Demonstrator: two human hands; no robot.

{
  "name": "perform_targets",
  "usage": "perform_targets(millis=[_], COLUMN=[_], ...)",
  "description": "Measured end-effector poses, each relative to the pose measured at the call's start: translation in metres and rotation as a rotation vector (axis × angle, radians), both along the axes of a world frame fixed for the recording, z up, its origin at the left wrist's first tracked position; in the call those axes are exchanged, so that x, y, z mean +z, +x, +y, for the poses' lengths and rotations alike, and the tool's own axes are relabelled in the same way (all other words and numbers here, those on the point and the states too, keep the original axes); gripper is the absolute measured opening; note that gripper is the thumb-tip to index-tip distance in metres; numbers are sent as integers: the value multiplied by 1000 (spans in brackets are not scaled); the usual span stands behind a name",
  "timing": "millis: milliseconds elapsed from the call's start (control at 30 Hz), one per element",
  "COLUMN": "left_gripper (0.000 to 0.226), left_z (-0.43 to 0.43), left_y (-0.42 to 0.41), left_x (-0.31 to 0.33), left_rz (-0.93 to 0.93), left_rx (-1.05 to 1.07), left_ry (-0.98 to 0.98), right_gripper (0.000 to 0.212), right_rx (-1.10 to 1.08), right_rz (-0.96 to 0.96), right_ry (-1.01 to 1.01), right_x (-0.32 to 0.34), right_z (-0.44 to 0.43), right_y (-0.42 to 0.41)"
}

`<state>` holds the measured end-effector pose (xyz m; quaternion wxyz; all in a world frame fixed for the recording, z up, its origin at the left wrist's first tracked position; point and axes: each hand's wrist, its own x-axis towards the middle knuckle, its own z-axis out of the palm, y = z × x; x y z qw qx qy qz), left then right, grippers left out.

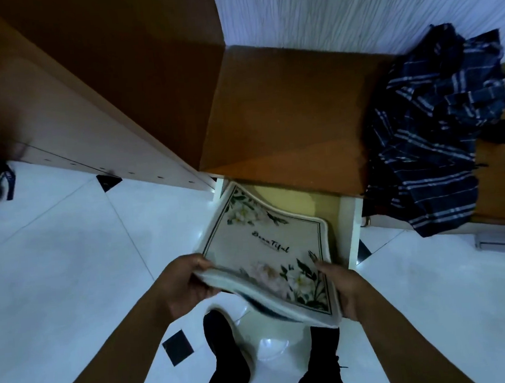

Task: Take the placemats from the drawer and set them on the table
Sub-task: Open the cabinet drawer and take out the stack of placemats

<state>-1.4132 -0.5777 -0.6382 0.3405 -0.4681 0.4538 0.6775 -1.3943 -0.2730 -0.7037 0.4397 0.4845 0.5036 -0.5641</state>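
Note:
A stack of cream placemats (267, 244) with white flowers, a dark border line and the word "Beautiful" is held over the open drawer (349, 232). The stack bends, its far corner tipped down into the drawer. My left hand (183, 284) grips the near left corner, thumb on top. My right hand (343, 287) holds the near right edge. The drawer has white sides and a yellowish bottom (291, 197), partly hidden by the mats.
A brown wooden desk top (284, 116) lies above the drawer. A dark blue checked cloth (433, 128) is heaped on its right end. A tall wooden cabinet (88, 113) stands at the left. White glossy floor tiles (70, 266) and my dark shoes (224, 344) are below.

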Motion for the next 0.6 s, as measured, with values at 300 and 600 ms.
perform_targets(millis=[300,600], left_gripper=[40,35], left_z=[8,32], left_y=[19,47], left_x=[-30,38], left_rz=[-186,215], left_rx=[-329,-517], left_ry=[-310,-657], right_gripper=[31,36], right_rx=[92,289], right_rz=[32,335], right_ry=[228,411], right_x=[16,76], right_z=[-5,13], right_y=[23,39])
